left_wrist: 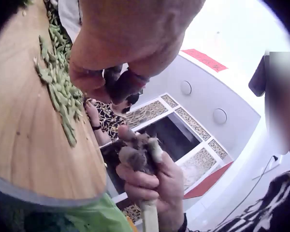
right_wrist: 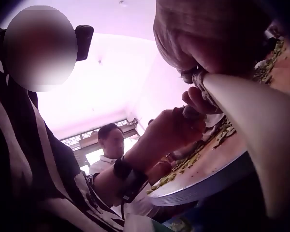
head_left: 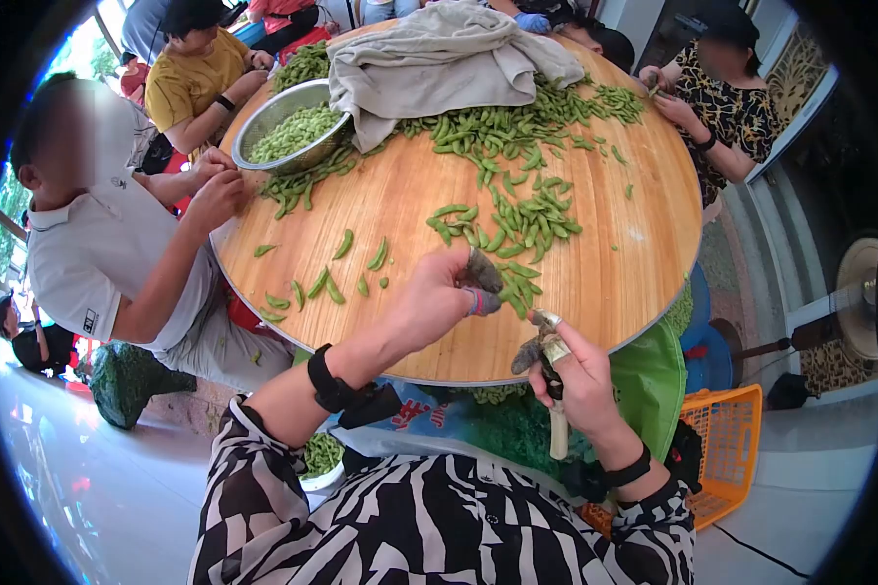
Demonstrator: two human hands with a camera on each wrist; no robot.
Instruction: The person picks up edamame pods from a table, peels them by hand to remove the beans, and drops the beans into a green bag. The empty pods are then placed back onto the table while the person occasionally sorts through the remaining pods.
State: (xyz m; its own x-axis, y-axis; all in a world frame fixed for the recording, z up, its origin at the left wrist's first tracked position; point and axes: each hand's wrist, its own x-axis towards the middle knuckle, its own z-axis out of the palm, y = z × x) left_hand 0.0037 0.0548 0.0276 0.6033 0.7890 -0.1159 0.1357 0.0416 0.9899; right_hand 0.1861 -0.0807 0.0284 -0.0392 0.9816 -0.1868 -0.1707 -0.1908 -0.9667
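My left hand hovers over the near part of the round wooden table, thumb and forefinger bent toward each other with a gap between. Dark covers sit on those fingertips, and I see nothing held there. Just right of it, beyond the table's near edge, my right hand grips a tool with a long pale handle pointing down. Its working end is hidden among the covered fingers, so I cannot tell its kind. Green soybean pods lie right beside the left fingertips.
A bigger heap of pods spreads across the far side under a grey cloth. Pods also fill a metal colander. Several people sit round the table. An orange basket stands at lower right beside a green bag.
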